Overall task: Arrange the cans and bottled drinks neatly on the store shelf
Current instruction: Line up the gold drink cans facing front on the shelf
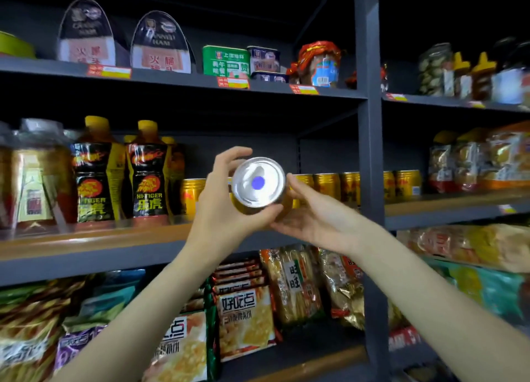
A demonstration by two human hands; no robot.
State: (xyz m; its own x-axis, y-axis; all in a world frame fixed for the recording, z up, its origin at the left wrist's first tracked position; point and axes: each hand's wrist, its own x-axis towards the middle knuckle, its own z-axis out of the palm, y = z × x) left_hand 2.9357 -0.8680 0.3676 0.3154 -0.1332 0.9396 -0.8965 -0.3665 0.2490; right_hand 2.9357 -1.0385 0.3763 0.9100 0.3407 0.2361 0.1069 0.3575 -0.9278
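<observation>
Your left hand [220, 209] grips a gold can [258, 185], fingers and thumb curled round its body, silver end with a blue dot facing you. Your right hand [312, 215] has a loose, open grip, straight fingers touching the can's right side and underside. The can is held in front of the middle shelf [94, 241], off its front edge. On that shelf: gold cans [327, 185] in a row behind, Hi-Tiger bottles [147, 175] toward the left.

One head-worn wide-angle view faces the shelf [86, 241] straight on from close, at arm's reach, tilted slightly upward.
</observation>
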